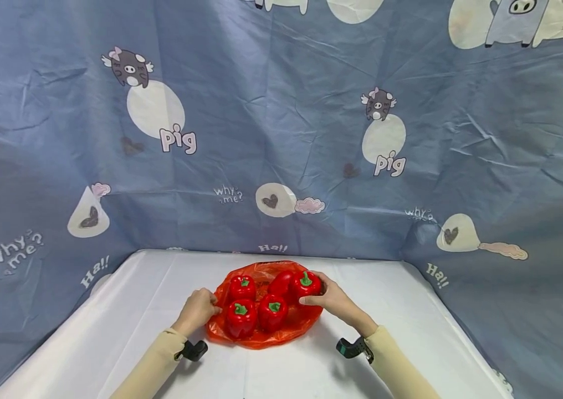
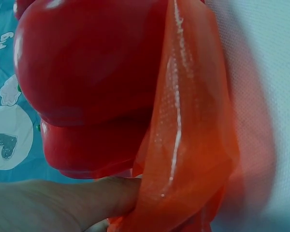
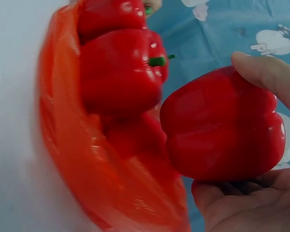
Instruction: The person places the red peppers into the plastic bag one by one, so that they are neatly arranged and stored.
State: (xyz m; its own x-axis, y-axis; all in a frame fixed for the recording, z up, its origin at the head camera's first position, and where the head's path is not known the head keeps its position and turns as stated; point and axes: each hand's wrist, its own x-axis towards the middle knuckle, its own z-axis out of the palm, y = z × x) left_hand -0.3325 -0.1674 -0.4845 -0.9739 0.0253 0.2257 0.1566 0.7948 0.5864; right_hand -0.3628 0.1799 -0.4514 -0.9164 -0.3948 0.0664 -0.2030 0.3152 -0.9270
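Observation:
My right hand (image 1: pixel 335 301) holds a red bell pepper (image 1: pixel 305 286) with a green stem, thumb on one side and fingers on the other. The right wrist view shows this pepper (image 3: pixel 222 128) raised beside the others. At the left, my left hand (image 1: pixel 196 312) pinches the rim of an orange-red plastic bag (image 1: pixel 306 326); in the left wrist view its thumb (image 2: pixel 111 195) lies against the bag film (image 2: pixel 188 125). Several more red peppers sit in the opened bag, among them a front-left one (image 1: pixel 241 320), a front-middle one (image 1: pixel 272 313) and a back-left one (image 1: pixel 242 288).
The bag lies on a white-covered table (image 1: pixel 281 371). A blue curtain (image 1: pixel 271 149) with pig prints stands behind and along both sides. Black straps with cameras sit on the left wrist (image 1: pixel 194 351) and the right wrist (image 1: pixel 353 348).

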